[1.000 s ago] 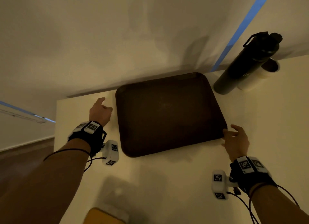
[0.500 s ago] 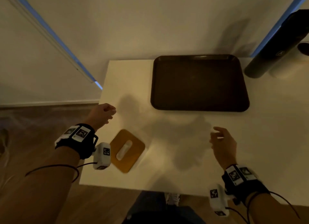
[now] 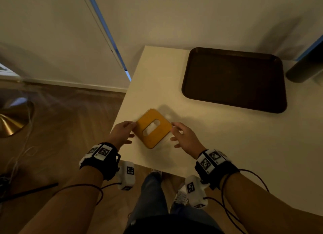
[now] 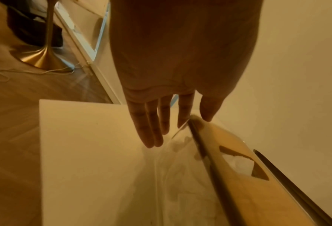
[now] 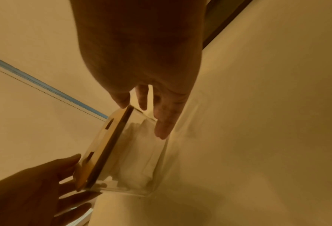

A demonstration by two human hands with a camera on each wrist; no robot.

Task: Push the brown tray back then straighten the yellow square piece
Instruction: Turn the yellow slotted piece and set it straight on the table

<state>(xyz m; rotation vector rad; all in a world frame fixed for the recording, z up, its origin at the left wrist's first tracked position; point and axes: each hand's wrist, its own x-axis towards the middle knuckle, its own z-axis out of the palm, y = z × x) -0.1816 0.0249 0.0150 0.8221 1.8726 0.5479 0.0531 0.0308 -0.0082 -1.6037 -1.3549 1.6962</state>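
Note:
The yellow square piece (image 3: 162,129) is a slotted lid on a clear box (image 5: 134,160) holding white tissue. It stands near the table's front left corner, turned diamond-wise to the edges. My left hand (image 3: 122,132) touches its left corner with straight fingers (image 4: 184,114), thumb close on the other side. My right hand (image 3: 183,137) lies against its right corner, thumb at the lid's edge and straight fingers (image 5: 163,126) along the clear wall. The brown tray (image 3: 234,80) lies empty at the back of the table by the wall, away from both hands.
A dark bottle (image 3: 304,71) stands right of the tray at the back. The white table (image 3: 227,146) ends just left of and in front of the box. A brass lamp base (image 3: 12,123) and cables lie on the wooden floor to the left.
Both hands have left the tray's sides and come back toward me to the yellow piece, now touching its two side corners. The head view has tilted down and left.

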